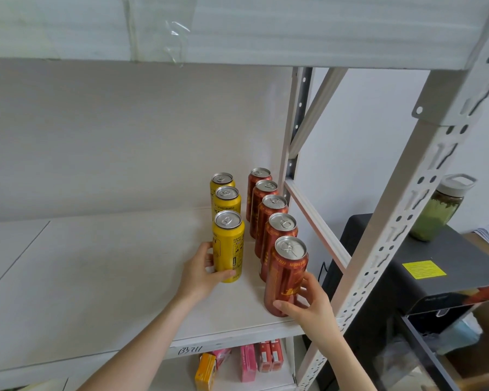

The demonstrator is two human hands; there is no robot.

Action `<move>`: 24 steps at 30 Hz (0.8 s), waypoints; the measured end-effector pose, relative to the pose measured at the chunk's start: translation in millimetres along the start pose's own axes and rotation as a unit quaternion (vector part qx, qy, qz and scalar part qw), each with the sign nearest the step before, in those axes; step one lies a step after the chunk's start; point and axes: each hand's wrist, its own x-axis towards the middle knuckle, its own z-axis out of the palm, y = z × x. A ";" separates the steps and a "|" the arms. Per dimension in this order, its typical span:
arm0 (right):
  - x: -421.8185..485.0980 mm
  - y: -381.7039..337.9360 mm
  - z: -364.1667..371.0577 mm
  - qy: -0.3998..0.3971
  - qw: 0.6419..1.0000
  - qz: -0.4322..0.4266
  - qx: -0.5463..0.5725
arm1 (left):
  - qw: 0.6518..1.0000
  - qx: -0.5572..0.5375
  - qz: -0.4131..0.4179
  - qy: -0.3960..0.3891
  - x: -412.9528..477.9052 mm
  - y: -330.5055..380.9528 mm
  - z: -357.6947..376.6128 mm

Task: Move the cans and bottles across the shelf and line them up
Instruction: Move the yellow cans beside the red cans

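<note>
**Two Cans in Hand, Close to the Shelf Edge**

Holding the front yellow can (228, 246) low on its body with the left grip (198, 273), thumb across the front and fingers behind. Holding the front red can (287, 277) near its base with the right grip (308, 301), curled round it from the right. Neither grip released, neither empty.

Placed at the right end of the shelf (96, 277): the yellow can heading a row of three, the red can heading a row of five just beside it. Red can near the front lip of the shelf, with small boxes (249, 362) on the level below.

Likely trouble from here:
- Tipping. Tall cans held this low may swing at the top if lifted or slid quickly.
- Knocking the neighbours. With each row packed tight front to back, a backward nudge could topple the cans behind like dominoes.
- Dropping off the lip. A careless pull toward the body could carry the red can over the edge.
- Catching the slotted post (378, 249) with the right wrist while drawing out.

Orientation: both cans upright, long axis vertical, pull-tab ends up, bases down on the shelf. Red can seemingly leaning a little, though possibly only a wide-lens effect. Rows running front to back.
</note>
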 end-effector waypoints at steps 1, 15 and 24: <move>1.2 0.1 -0.1 -0.001 1.000 0.001 0.002 | 1.000 -0.002 0.000 0.000 2.4 0.6 1.0; 5.6 1.0 -2.2 -0.018 1.000 0.001 0.005 | 1.000 -0.002 0.000 0.028 26.6 -0.9 9.3; 4.7 2.8 -1.5 -0.012 1.000 0.008 0.004 | 0.999 0.030 0.002 0.027 23.7 -3.7 9.4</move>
